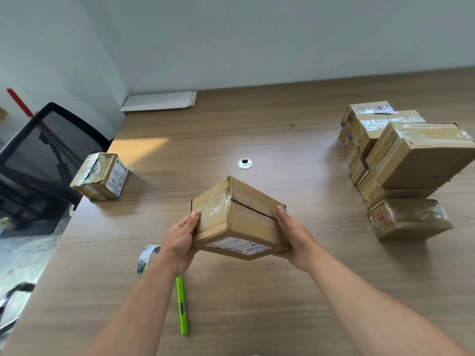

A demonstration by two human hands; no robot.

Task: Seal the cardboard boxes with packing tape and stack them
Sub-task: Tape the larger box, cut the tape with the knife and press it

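I am holding the cardboard box [239,222] tilted above the desk [282,291], its top seam gaping.
My left hand [180,236] and right hand [294,236] are gripping its ends; sealing is looking undone; the next move is calling for setting it down, pressing the flaps shut, taking the packing tape roll [147,258].

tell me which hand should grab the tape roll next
Left. The tape roll lies just beside the left hand; the right hand sits across the held box from it.
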